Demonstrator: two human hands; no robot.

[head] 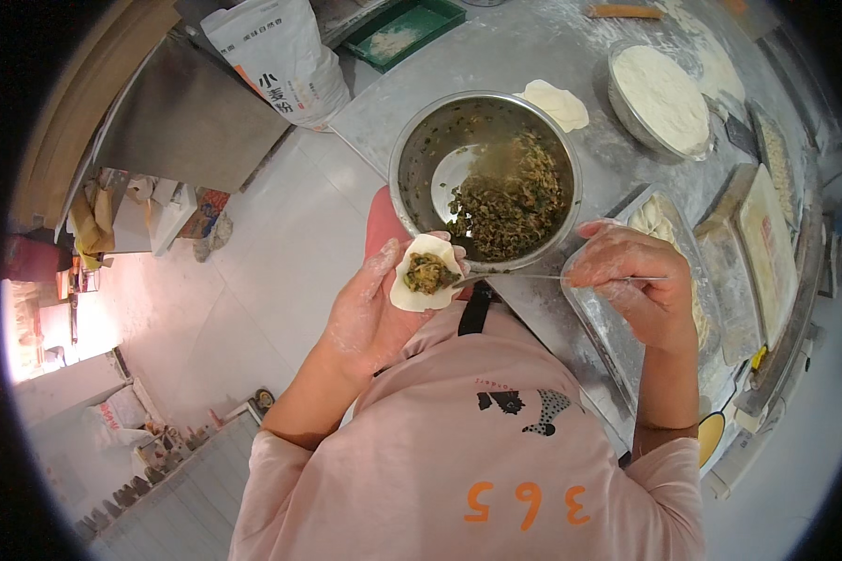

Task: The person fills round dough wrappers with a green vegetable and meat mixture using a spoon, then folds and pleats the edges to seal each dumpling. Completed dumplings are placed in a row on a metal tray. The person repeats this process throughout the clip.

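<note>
On the palm of my left hand (368, 319) rests a round dough wrapper (410, 300), cupped by the fingers. A mound of chopped green filling (428, 272) sits at its middle. My right hand (631, 277) grips the thin handle of a metal spoon (526, 275), whose tip touches the filling's right side. Just beyond the left hand stands a steel mixing bowl (407, 151), with more chopped filling (512, 210) heaped toward its right side. Flat dough wrappers (554, 105) lie on the table behind the bowl. White flour dusts both hands.
Under my right forearm is a metal tray (596, 308) holding folded dumplings (652, 221). Farther back stands a bowl of flour (663, 98). Lidded plastic containers (765, 245) line the right edge. A flour bag (281, 63), a green tray (407, 31) and a rolling pin (624, 12) are at the back.
</note>
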